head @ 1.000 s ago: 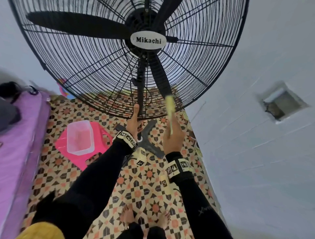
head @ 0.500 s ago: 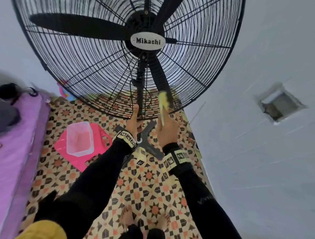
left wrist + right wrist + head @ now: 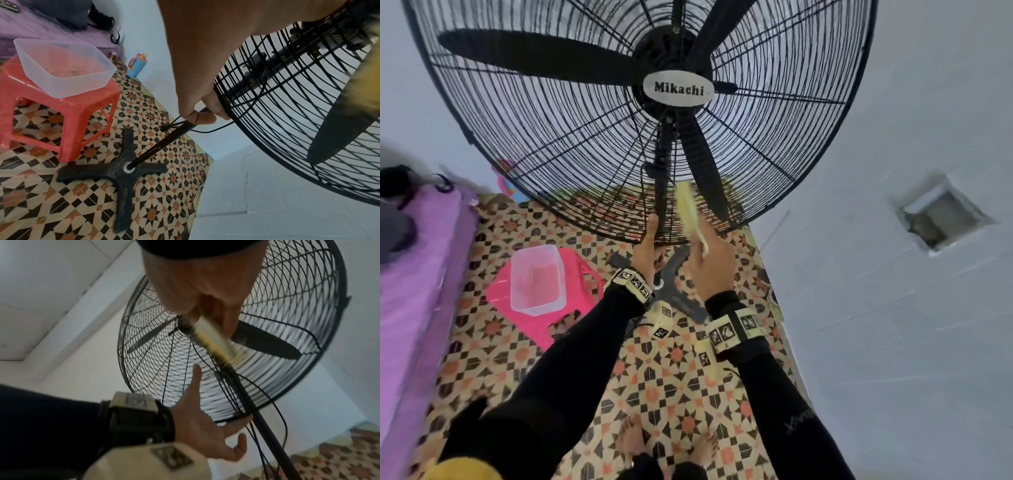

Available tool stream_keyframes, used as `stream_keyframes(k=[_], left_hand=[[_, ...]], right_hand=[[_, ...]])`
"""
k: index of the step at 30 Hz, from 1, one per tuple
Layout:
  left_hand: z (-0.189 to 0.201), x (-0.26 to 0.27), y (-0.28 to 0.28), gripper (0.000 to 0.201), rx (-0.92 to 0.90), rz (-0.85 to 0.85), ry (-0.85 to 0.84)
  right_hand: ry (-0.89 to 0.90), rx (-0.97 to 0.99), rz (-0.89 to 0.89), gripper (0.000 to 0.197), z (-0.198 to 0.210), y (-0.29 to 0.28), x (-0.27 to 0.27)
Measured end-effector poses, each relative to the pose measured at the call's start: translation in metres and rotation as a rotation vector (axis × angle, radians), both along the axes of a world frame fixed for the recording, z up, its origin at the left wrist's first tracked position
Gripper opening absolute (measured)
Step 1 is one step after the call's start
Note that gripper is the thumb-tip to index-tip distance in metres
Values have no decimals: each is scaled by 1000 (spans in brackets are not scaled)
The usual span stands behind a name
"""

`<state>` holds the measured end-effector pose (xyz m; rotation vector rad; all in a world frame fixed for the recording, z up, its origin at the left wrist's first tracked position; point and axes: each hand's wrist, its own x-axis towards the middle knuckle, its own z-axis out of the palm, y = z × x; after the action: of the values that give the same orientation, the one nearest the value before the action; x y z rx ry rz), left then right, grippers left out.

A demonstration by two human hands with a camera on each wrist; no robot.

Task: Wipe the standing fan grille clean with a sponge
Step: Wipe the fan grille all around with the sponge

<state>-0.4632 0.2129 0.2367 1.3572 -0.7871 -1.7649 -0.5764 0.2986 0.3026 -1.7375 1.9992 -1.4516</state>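
yellow sponge [image 3: 690, 214] in right hand [image 3: 710, 265] against lower fan grille [image 3: 585, 144], left hand [image 3: 649, 245] on rim

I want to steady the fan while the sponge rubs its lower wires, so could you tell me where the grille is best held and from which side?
Hold the grille at its bottom rim, coming from below, left of the sponge. The thick hoop there gives fingers something to hook; the thin wires probably flex. The left hand already grips that spot beside the pole.
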Motion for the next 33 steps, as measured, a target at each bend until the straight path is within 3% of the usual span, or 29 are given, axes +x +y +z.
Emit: stream_keyframes(k=[3,7,8,12,13,16,18,21,22,24,27,33], left_hand=[[3,3,0,58,-15,-9,21],[-7,0,-6,74,-2,-30,-4],[-8,0,-6,75,-2,-31,0],[2,3,0,74,1,-57,37],[2,2,-1,71,5,-52,38],[-1,1,-6,62,-6,-37,-5],[-8,2,-6,63,-6,-27,-14],[-2,3,-1,88,-5,-61,-10],[3,3,2,86,-9,-62,-3],[12,2,3,76,-21,-64,14],[10,1,1,84,-21,-50,9],[13,1,2,84,-3,-50,7]], right_hand=[[-89,-25,-231,41,10,-7,-1],[-43,13,134,51,14,-4,9],[-43,5,156,47,15,-2,10],[-115,-111,-165,37,21,-9,9],[-88,-99,-174,37,24,-12,10],[3,-69,44,38,27,-14,12],[9,-76,85,36,30,-15,2],[-42,-99,-168,39,27,-17,-7],[-35,-92,-205,38,26,-16,-5],[12,-66,-108,40,21,-15,4],[-13,-54,39,38,26,-20,3],[-247,-59,-293,37,31,-21,-21]])
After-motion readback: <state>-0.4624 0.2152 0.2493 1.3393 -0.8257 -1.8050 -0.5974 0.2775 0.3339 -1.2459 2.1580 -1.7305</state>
